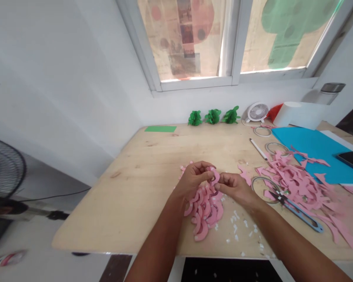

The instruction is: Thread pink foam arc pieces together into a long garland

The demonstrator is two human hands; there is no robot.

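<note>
A small curved pink paper piece (215, 177) is held up between my two hands above the table. My left hand (195, 177) pinches its left side between thumb and fingers. At its lower right edge, the thumb and curled fingertips of my right hand (234, 187) are closed on it. Below both hands lies a pile of similar pink paper arcs (202, 213), some with small white bits at their ends. Part of the pile is hidden behind my left hand and wrist.
Right of my hands are pink paper scraps (300, 180), a blue utility knife (301, 213), tape rings (264, 188), a white pen (258, 149), blue sheets (314, 145) and a phone (351, 160). Green paper figures (213, 116) and a small fan (257, 112) stand along the wall.
</note>
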